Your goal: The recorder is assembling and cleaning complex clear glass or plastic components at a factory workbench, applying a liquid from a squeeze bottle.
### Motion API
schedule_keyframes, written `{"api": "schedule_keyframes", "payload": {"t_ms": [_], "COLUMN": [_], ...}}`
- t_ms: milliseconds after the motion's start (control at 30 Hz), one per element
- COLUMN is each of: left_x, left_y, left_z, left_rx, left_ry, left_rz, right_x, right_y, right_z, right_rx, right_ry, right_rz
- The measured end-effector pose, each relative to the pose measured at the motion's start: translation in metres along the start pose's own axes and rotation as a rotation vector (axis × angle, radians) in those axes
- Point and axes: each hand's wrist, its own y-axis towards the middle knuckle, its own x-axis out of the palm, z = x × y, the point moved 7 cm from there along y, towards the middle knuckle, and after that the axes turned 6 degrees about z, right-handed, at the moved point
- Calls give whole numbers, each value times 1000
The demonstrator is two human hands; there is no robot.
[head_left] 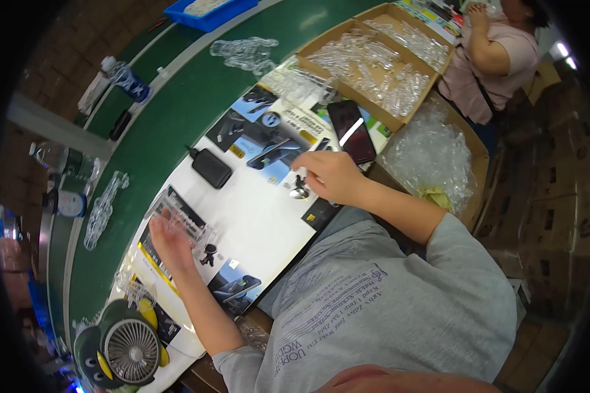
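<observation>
My left hand (171, 244) is at the left side of the white printed sheet (255, 226). Its blurred fingers are closed around a clear plastic piece (195, 227). Just beside that wrist lies a small black figure (208, 255). Over the sheet's right side, my right hand (334, 175) has its fingers curled in a pinch. Directly below those fingertips are a small black piece and a shiny silver piece (299, 191). Whatever the right fingers hold is hidden. Near this hand rests a dark phone (352, 131). A black rounded case (211, 168) lies on the sheet between both hands.
Cardboard trays (403, 122) of clear plastic pieces stand far right, beside a box with a clear bag (432, 154). A penguin-shaped fan (131, 350) is near left. Bottles (126, 78) and clear plastic bundles (106, 209) line the green table. Another person (488, 62) sits far right.
</observation>
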Motion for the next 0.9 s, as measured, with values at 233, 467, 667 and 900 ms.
{"api": "schedule_keyframes", "payload": {"t_ms": [233, 467, 667, 900], "left_x": [8, 45, 61, 9], "left_y": [-1, -31, -34, -6], "left_z": [9, 15, 23, 6], "left_rx": [39, 110, 258, 174], "left_ry": [-120, -143, -4, 58], "left_rz": [-13, -250, -231, 149], "right_x": [98, 159, 175, 122], "right_y": [74, 76, 85, 209], "right_z": [-27, -107, -80, 79], "right_rx": [81, -40, 170, 724], "right_ry": [221, 475, 529, 918], "right_rz": [-196, -438, -438, 141]}}
